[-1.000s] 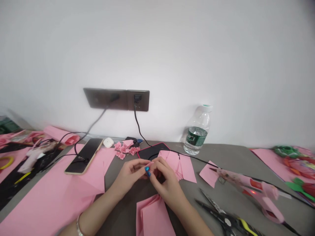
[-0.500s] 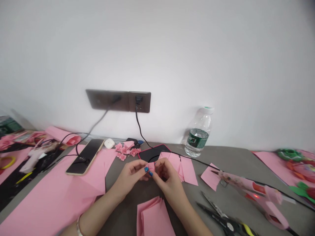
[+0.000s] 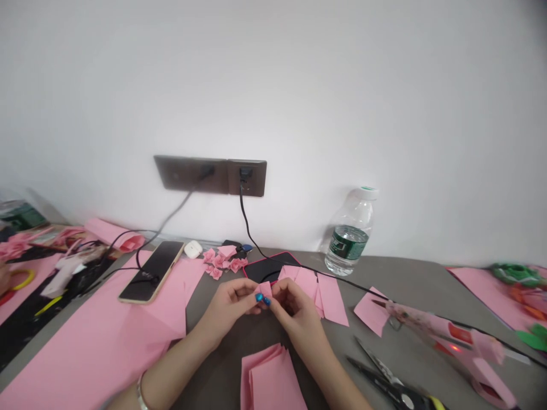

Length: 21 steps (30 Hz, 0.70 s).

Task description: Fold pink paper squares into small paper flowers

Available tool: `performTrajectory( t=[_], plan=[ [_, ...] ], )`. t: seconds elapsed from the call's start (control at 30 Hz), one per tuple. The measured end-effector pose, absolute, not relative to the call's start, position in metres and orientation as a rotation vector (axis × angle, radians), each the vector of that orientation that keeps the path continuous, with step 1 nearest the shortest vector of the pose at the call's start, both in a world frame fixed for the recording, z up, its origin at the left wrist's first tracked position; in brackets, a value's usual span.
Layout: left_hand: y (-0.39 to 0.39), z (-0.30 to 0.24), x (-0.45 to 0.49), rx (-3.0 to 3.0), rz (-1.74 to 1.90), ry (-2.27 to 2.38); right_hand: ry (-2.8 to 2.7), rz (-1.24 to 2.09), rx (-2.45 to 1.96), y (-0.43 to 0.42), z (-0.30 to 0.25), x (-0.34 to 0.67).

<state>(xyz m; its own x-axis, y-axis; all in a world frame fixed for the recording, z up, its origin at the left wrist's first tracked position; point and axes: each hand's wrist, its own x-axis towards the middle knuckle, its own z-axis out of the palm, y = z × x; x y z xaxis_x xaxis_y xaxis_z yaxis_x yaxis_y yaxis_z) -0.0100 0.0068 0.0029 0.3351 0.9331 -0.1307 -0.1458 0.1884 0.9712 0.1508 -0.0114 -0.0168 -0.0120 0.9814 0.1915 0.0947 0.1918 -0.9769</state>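
Observation:
Between my two hands is a small folded piece of pink paper (image 3: 264, 288), pinched from both sides above the grey table. My left hand (image 3: 233, 304) grips its left edge with thumb and fingers closed. On the other side, my right hand (image 3: 294, 307) is closed on it too, and the two thumbs nearly meet at its lower edge. Part of the paper is hidden behind the thumbs. Close by, a cluster of small pink paper flowers (image 3: 217, 262) lies beyond my left hand. A stack of folded pink sheets (image 3: 273, 378) rests below, between my forearms.
A phone (image 3: 154, 270) lies on large pink paper (image 3: 98, 347) at left. At right are a water bottle (image 3: 349, 239), a hot glue gun (image 3: 453, 333) with a red light, and open scissors (image 3: 393, 381). A black cable (image 3: 333, 276) crosses the table. Another person's hand (image 3: 4, 277) shows at far left.
The view has shifted slightly, so things appear a little further right. My thumbs have drawn closer together on the pink paper. Another person's hand has come into view at far left.

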Motion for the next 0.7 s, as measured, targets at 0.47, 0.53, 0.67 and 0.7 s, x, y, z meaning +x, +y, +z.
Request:
performTrajectory(
  t=[0.47,0.53,0.67,0.7],
  plan=[
    [0.007,0.002,-0.008,1.087,0.951,0.850,-1.484,1.066,-1.138,-0.014,-0.011,0.151],
    [0.006,0.002,-0.009,1.129,0.941,0.865,-1.488,1.069,-1.139,-0.014,-0.011,0.152],
    [0.007,0.002,-0.008,1.162,0.937,0.902,-1.488,1.061,-1.111,-0.015,-0.008,0.153],
    [0.008,0.002,-0.008,1.154,0.938,0.917,-1.476,1.055,-1.097,-0.015,-0.008,0.153]
  ],
)
